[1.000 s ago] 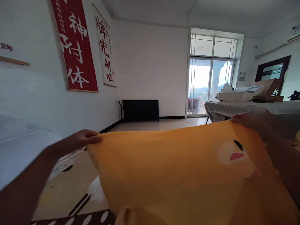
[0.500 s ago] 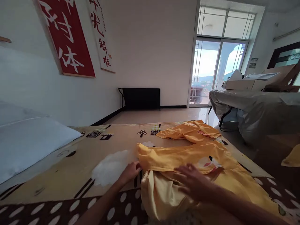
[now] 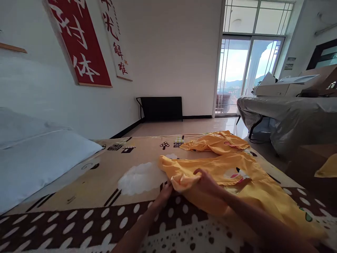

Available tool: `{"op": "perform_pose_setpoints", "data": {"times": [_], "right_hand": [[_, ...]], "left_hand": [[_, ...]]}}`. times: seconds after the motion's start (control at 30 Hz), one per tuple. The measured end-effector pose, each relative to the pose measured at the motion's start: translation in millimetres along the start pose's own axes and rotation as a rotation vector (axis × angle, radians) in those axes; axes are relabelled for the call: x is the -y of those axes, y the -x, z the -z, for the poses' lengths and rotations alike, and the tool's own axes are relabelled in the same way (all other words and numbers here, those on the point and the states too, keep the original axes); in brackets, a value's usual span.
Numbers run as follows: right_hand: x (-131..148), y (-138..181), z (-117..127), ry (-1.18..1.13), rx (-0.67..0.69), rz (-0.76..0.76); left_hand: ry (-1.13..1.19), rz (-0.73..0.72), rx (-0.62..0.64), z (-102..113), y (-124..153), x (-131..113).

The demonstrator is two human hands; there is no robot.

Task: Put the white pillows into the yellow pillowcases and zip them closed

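Note:
A yellow garment [image 3: 244,175] with printed patches lies spread over the patterned bedding, two long limb parts of it pointing left. My left hand [image 3: 166,192] is at the end of the nearer limb part, fingers closed at its lower corner. Pinched in my right hand [image 3: 207,181] is a fold of the same part, a little lifted, so the cloth bunches between both hands. Part of the garment's near side is hidden behind my right forearm.
The bedding [image 3: 100,186] has a brown dotted band along its near side. A white pillow [image 3: 47,154] lies at the left. Beyond the bed, a plastic-covered table [image 3: 289,109] with boxes stands at the right, and a folded black table [image 3: 162,108] leans on the wall.
My right hand has gone from open over the cloth to gripping it. The pale inner cloth that hung at the near edge is now covered by yellow fabric. The view has shifted slightly.

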State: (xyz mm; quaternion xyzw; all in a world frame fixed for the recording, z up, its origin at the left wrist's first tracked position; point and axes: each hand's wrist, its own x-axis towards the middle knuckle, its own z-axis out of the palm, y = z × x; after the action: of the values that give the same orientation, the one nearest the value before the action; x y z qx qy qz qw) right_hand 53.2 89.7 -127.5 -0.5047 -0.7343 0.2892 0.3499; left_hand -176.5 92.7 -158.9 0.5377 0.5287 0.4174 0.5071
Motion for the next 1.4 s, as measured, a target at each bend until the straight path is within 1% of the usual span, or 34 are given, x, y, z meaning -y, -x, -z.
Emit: {"op": "perform_pose_setpoints", "data": {"times": [0.03, 0.13, 0.2, 0.27, 0.3, 0.33, 0.37, 0.4, 0.47, 0.5, 0.53, 0.6, 0.67, 0.7, 0.77, 0.83, 0.9, 0.97, 1.07, 1.13, 1.2, 1.27, 1.33, 1.4], "right_hand": [[-2.9, -9.8, 7.8, -0.03, -0.019, -0.049], [-11.9, -28.4, 23.7, -0.01, -0.063, -0.095], [-13.9, -30.0, 27.9, 0.031, -0.118, -0.117], [-9.6, -22.5, 29.3, 0.084, -0.201, -0.122], [-5.1, -15.4, 29.6, 0.118, -0.246, -0.098], [0.6, -6.5, 29.6, 0.169, -0.274, -0.036], [6.9, 3.7, 29.1, 0.233, -0.269, 0.063], [13.3, 14.4, 28.0, 0.305, -0.222, 0.188], [24.1, 33.5, 23.1, 0.428, -0.04, 0.415], [27.8, 39.9, 19.5, 0.441, 0.056, 0.463], [30.1, 43.3, 15.6, 0.387, 0.126, 0.431], [31.1, 40.0, 8.8, 0.179, 0.177, 0.235], [29.3, 26.7, 6.8, -0.03, 0.189, 0.036], [28.3, 18.4, 8.2, -0.103, 0.2, -0.03], [27.2, 3.3, 15.5, -0.194, 0.225, -0.093], [27.7, -6.4, 25.5, -0.297, 0.22, -0.152], [28.8, -10.8, 33.8, -0.38, 0.19, -0.2], [29.5, -12.8, 37.9, -0.432, 0.156, -0.232], [28.9, -16.7, 38.0, -0.466, 0.112, -0.264], [27.6, -20.1, 37.5, -0.465, 0.101, -0.276], [26.7, -22.1, 39.1, -0.44, 0.102, -0.27], [27.3, -20.1, 44.0, -0.391, 0.084, -0.244], [31.1, -10.8, 52.6, -0.331, 0.023, -0.209], [37.6, 8.2, 63.8, -0.216, -0.022, -0.105]], "left_hand": [[0.076, 0.003, 0.005, -5.9, 0.9, -1.5], [0.265, 0.058, 0.034, -24.3, 4.4, -7.9], [0.345, 0.127, 0.032, -35.3, 5.2, -11.2], [0.396, 0.181, -0.009, -44.2, 5.0, -12.5], [0.412, 0.196, -0.037, -47.6, 5.0, -12.6], [0.421, 0.205, -0.067, -50.3, 5.1, -12.6], [0.424, 0.208, -0.095, -52.2, 5.6, -12.9], [0.42, 0.208, -0.119, -53.3, 6.4, -13.7], [0.401, 0.193, -0.152, -53.4, 8.3, -17.8], [0.388, 0.179, -0.157, -52.6, 9.1, -21.2], [0.373, 0.162, -0.153, -51.3, 9.7, -25.5], [0.33, 0.122, -0.13, -47.9, 10.4, -36.0], [0.264, 0.068, -0.098, -44.5, 12.1, -47.1], [0.222, 0.03, -0.081, -43.3, 14.2, -52.1], [0.122, -0.073, -0.054, -42.9, 22.1, -59.2], [0.013, -0.194, -0.051, -45.8, 34.5, -60.3], [-0.076, -0.304, -0.066, -51.4, 47.9, -53.7], [-0.234, -0.464, -0.12, -57.7, 57.7, -40.0], [-0.618, -0.756, -0.279, -63.4, 60.1, -15.4], [-0.848, -0.873, -0.336, -61.8, 55.9, -4.5], [-0.981, -0.922, -0.307, -54.7, 51.6, -2.4], [-1.027, -0.948, -0.259, -41.9, 50.6, -8.9], [-1.008, -0.956, -0.218, -25.2, 54.3, -21.8], [-0.922, -0.911, -0.174, -7.4, 62.6, -37.9]]}}
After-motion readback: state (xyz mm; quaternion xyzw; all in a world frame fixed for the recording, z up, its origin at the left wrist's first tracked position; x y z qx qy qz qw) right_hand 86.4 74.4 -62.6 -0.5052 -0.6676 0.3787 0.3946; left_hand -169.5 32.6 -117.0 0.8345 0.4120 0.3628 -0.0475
